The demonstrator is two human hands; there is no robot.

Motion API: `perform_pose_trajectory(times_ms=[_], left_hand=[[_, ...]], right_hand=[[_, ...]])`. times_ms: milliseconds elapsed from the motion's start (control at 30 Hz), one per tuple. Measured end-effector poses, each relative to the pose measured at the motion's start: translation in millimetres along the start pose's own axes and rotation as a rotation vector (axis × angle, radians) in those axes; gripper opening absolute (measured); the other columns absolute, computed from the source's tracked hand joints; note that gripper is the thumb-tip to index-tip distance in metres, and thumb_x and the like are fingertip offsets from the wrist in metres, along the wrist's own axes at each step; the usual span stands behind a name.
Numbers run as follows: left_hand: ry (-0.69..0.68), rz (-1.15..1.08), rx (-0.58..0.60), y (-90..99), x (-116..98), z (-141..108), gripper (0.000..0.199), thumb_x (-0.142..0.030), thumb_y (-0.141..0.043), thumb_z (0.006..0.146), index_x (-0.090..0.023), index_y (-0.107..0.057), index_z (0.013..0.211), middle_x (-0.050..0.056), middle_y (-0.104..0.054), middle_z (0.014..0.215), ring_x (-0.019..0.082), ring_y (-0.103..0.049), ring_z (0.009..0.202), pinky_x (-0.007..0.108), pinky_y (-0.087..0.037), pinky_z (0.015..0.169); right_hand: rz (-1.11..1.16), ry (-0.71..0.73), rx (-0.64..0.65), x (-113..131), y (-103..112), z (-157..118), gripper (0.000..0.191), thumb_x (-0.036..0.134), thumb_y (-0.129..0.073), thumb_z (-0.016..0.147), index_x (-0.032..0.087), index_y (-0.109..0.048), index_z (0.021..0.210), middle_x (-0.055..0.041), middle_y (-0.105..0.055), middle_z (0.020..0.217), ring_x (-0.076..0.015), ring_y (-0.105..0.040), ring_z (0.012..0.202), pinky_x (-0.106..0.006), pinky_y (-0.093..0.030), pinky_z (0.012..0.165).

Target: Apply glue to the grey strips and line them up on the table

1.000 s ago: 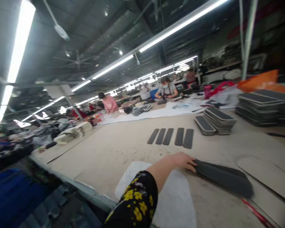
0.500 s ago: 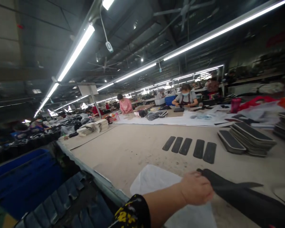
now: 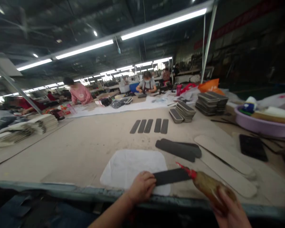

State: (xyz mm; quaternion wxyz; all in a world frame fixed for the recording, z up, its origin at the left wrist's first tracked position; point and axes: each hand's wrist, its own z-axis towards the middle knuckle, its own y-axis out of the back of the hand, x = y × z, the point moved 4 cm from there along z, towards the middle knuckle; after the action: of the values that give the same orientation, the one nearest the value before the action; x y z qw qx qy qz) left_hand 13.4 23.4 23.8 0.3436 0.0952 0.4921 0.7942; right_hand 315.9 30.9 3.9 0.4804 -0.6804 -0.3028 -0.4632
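My left hand (image 3: 143, 186) has its fingers closed on the left end of a dark rounded strip (image 3: 172, 176), at the right side of a white sheet (image 3: 130, 164) near the table edge. In my right hand (image 3: 231, 207) is an amber glue bottle (image 3: 209, 186) with a red nozzle, tilted so that its tip hangs above the strip. More dark strips (image 3: 178, 149) lie overlapped just beyond. Several short dark pieces (image 3: 149, 126) form a row farther off. Long beige strips (image 3: 228, 167) rest to the right of the bottle.
Stacks of dark, light-edged pieces (image 3: 185, 111) stand at the back right, with a purple basin (image 3: 263, 122) and a black phone-like slab (image 3: 253, 147) nearer. Pale stacked sheets (image 3: 26, 129) lie at left. Co-workers sit across the table (image 3: 68, 152). A metal post (image 3: 207, 47) rises behind.
The view has swung right and down. My left hand has come back towards the table edge with a dark strip, over the white sheet. My right hand and the glue bottle have come into view.
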Motion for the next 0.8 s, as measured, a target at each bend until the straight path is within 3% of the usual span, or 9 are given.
perform_pose_trajectory(times_ms=[67, 100, 200, 300, 467, 667, 800], left_hand=[[0.016, -0.034, 0.047, 11.9, 8.8, -2.8, 0.021, -0.019, -0.049, 0.085, -0.017, -0.065, 0.099, 0.008, -0.065, 0.095, 0.017, -0.058, 0.088, 0.034, -0.051, 0.08], [0.003, -0.054, 0.064, 14.0, 13.4, -4.5, 0.02, -0.019, -0.05, 0.086, -0.017, -0.065, 0.098, 0.008, -0.065, 0.095, 0.017, -0.058, 0.087, 0.034, -0.051, 0.08], [-0.02, -0.101, 0.089, 11.3, 23.1, -11.2, 0.019, -0.022, -0.051, 0.087, -0.018, -0.066, 0.098, 0.007, -0.065, 0.095, 0.016, -0.058, 0.087, 0.032, -0.051, 0.078], [-0.003, -0.119, 0.076, 7.7, 24.4, -16.6, 0.016, -0.023, -0.053, 0.087, -0.019, -0.067, 0.093, 0.007, -0.065, 0.092, 0.015, -0.057, 0.086, 0.031, -0.051, 0.078], [0.073, -0.078, 0.052, 14.2, 21.9, -22.6, 0.014, -0.026, -0.058, 0.084, -0.018, -0.069, 0.085, 0.005, -0.063, 0.082, 0.015, -0.056, 0.076, 0.031, -0.05, 0.072], [0.074, -0.108, 0.118, 19.0, 20.4, -28.7, 0.018, -0.022, -0.053, 0.086, -0.018, -0.066, 0.099, 0.006, -0.066, 0.093, 0.015, -0.058, 0.084, 0.032, -0.05, 0.076], [0.076, -0.125, 0.137, 16.4, 21.0, -29.0, 0.018, -0.02, -0.052, 0.086, -0.018, -0.066, 0.098, 0.007, -0.066, 0.095, 0.015, -0.058, 0.086, 0.032, -0.05, 0.077]], right_hand=[[0.046, -0.122, -0.074, -4.8, -2.6, -5.7, 0.048, 0.04, -0.077, 0.061, 0.028, -0.055, 0.103, -0.0005, -0.057, 0.095, -0.0132, -0.058, 0.066, -0.018, -0.042, 0.042], [0.025, -0.117, -0.088, -4.4, -5.5, -8.2, 0.05, 0.04, -0.077, 0.061, 0.028, -0.054, 0.105, -0.0005, -0.056, 0.097, -0.013, -0.057, 0.069, -0.018, -0.042, 0.043], [-0.185, 0.044, -0.058, 1.9, -17.6, -15.9, 0.049, 0.04, -0.075, 0.064, 0.025, -0.052, 0.106, -0.0016, -0.056, 0.104, -0.0168, -0.057, 0.086, -0.025, -0.049, 0.063], [-0.483, 0.235, 0.029, 4.4, -30.8, -25.6, 0.048, 0.041, -0.072, 0.067, 0.022, -0.052, 0.106, -0.0035, -0.057, 0.104, -0.0206, -0.055, 0.095, -0.035, -0.047, 0.081], [-0.657, 0.392, 0.189, -4.9, -49.6, -39.1, 0.045, 0.042, -0.068, 0.073, 0.023, -0.05, 0.109, -0.0049, -0.057, 0.103, -0.0215, -0.057, 0.092, -0.038, -0.047, 0.081], [-0.805, 0.658, 0.382, -1.6, -80.5, -53.1, 0.034, 0.036, -0.067, 0.076, 0.022, -0.051, 0.103, -0.0062, -0.055, 0.097, -0.022, -0.054, 0.089, -0.039, -0.048, 0.078], [-0.82, 0.728, 0.472, -3.7, -93.9, -58.2, 0.033, 0.032, -0.065, 0.078, 0.022, -0.049, 0.105, -0.0072, -0.055, 0.096, -0.0232, -0.054, 0.091, -0.041, -0.048, 0.079]])
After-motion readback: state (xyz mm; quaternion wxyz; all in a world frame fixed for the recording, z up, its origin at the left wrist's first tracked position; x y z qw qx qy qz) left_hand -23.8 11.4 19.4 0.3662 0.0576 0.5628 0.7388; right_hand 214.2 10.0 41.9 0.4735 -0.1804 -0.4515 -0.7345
